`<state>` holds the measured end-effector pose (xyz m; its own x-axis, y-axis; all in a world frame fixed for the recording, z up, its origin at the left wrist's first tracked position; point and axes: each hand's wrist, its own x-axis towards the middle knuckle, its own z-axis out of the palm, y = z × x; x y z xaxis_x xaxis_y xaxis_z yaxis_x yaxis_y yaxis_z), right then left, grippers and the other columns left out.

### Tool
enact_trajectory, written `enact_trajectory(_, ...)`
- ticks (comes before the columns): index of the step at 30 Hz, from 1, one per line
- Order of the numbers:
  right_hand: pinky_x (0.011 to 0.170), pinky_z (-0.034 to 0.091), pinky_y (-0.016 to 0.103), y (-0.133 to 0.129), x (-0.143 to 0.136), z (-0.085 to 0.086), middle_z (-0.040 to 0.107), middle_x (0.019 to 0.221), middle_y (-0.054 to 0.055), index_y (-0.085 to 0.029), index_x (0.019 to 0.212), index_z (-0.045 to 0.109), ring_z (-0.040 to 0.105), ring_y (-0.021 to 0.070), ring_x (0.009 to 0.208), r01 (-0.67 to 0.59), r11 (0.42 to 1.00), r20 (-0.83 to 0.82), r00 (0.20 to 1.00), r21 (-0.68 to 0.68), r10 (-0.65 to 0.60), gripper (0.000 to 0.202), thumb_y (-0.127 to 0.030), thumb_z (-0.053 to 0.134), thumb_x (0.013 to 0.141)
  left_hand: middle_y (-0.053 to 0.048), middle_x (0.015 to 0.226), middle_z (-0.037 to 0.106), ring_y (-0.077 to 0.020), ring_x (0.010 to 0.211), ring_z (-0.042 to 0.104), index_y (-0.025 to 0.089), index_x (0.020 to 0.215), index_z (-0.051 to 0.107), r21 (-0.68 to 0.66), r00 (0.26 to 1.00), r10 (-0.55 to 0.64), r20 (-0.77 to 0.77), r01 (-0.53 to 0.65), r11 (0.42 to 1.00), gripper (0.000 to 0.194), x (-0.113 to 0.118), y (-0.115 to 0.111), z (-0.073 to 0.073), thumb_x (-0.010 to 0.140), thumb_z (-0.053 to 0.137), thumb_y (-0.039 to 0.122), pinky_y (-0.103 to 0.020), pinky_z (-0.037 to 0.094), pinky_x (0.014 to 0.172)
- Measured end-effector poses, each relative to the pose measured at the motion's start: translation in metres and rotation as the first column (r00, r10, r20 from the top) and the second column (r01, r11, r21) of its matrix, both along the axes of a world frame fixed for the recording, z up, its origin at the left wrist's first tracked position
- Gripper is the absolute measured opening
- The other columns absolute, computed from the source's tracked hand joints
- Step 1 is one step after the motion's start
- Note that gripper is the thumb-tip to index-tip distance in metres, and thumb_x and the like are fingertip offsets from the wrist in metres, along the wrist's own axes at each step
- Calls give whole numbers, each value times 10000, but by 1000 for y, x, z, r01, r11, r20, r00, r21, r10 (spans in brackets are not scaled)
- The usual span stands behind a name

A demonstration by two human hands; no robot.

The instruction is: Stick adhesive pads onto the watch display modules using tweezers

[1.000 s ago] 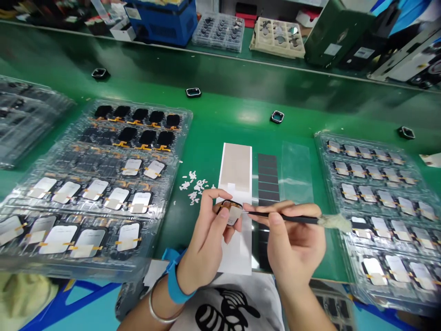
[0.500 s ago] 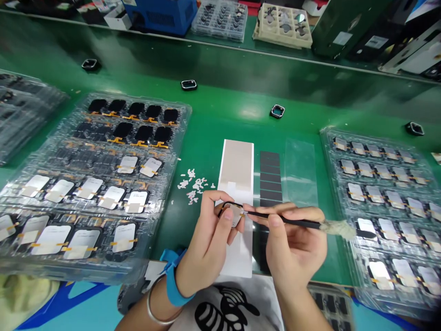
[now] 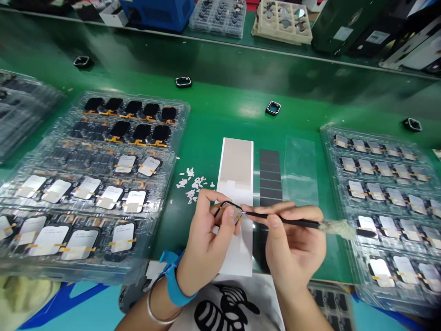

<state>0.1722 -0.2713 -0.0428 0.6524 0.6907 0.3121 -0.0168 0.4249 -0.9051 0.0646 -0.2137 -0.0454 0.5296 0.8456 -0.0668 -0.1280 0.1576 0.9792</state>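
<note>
My left hand [image 3: 211, 239] is closed on a small watch screen [image 3: 231, 212], pinching it between thumb and fingers; its black rim and orange flex strip show. In my right hand [image 3: 296, 243] is a pair of black tweezers [image 3: 296, 222], wrapped with pale tape near the back. Their metal tip touches or nearly touches the right edge of the screen. Below both hands lies a white backing sheet [image 3: 236, 161] with a beige strip. A column of dark adhesive pieces [image 3: 270, 172] is to its right, and white scraps [image 3: 195, 183] are scattered to its left.
A clear tray [image 3: 188, 108] of several watch screens stands at left, another tray [image 3: 325, 138] at right. Several watch frames, one a small black frame [image 3: 274, 108], lie along the back. A clear film [image 3: 300, 158] is on the green mat. A shelf [image 3: 213, 37] holding boxes runs behind.
The screen in my left hand has tilted, so its face shows less and its rim more. The tweezers stay at its edge. The whole view has shifted slightly.
</note>
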Motion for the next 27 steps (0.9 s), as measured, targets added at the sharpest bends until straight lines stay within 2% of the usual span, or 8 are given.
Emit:
enact_trajectory(3, 690, 681, 290, -3, 3, 2, 680, 891, 4, -238, 1011, 576, 739, 147, 860, 6, 1000, -44, 999, 2, -6, 210, -44, 564, 931, 91, 637, 495, -70, 536, 447, 248, 976, 392, 28, 998, 30, -61, -28, 999, 175, 0, 1, 1, 1006, 558, 295, -147, 364, 490)
enact_trajectory(5, 693, 678, 283, -10, 11, 4, 674, 881, 1, -235, 1003, 578, 730, 143, 850, 84, 996, -27, 996, -19, -85, 190, -61, 587, 925, 97, 637, 486, -70, 529, 435, 254, 977, 382, 42, 995, 27, -95, -23, 999, 208, -1, 1, 1, 985, 589, 268, -149, 360, 486)
enact_trajectory(9, 706, 666, 267, -34, 39, 5, 700, 895, 18, -214, 950, 584, 751, 160, 813, 234, 950, 108, 970, -205, -216, 146, -112, 673, 893, 59, 732, 569, -105, 669, 579, 268, 1068, 380, 125, 969, -164, -183, 188, 974, 59, -4, -2, 1, 1051, 436, 259, -202, 446, 594)
enact_trajectory(13, 680, 661, 261, -60, 64, -1, 724, 911, 32, -215, 930, 582, 764, 162, 715, 181, 886, 179, 977, -426, -113, 132, -181, 703, 890, -9, 957, 662, -159, 836, 671, 259, 1120, 423, 298, 855, -332, -398, 463, 835, 89, 1, -6, 4, 1064, 358, 232, -294, 515, 711)
enact_trajectory(16, 617, 662, 255, -70, 73, -6, 715, 859, 21, -214, 919, 578, 758, 161, 649, 192, 863, 171, 977, -468, -125, 129, -223, 705, 895, -33, 1009, 690, -207, 862, 688, 243, 1111, 476, 385, 760, -360, -541, 605, 697, 96, 11, -10, 6, 1053, 400, 235, -347, 551, 717)
enact_trajectory(19, 599, 663, 252, -75, 74, -9, 688, 868, 10, -212, 933, 582, 754, 153, 635, 162, 865, 137, 985, -475, -109, 108, -226, 686, 910, -37, 983, 707, -236, 876, 697, 231, 1099, 508, 443, 719, -356, -596, 665, 601, 104, 20, -12, 6, 1046, 418, 218, -382, 574, 726)
enact_trajectory(23, 610, 668, 259, -85, 70, -11, 628, 925, -5, -234, 978, 580, 759, 148, 678, 85, 862, 106, 994, -500, -36, 82, -201, 644, 939, -36, 944, 707, -238, 851, 696, 219, 1122, 535, 471, 706, -344, -619, 684, 557, 137, 24, -12, 2, 1049, 420, 230, -390, 580, 717)
enact_trajectory(27, 687, 680, 281, -96, 68, -13, 594, 951, 1, -244, 986, 591, 762, 152, 745, 74, 852, 135, 991, -518, -4, 81, -186, 630, 944, -26, 910, 701, -221, 829, 691, 214, 1128, 545, 524, 739, -323, -591, 656, 543, 137, 23, -12, -2, 1042, 437, 208, -363, 569, 708)
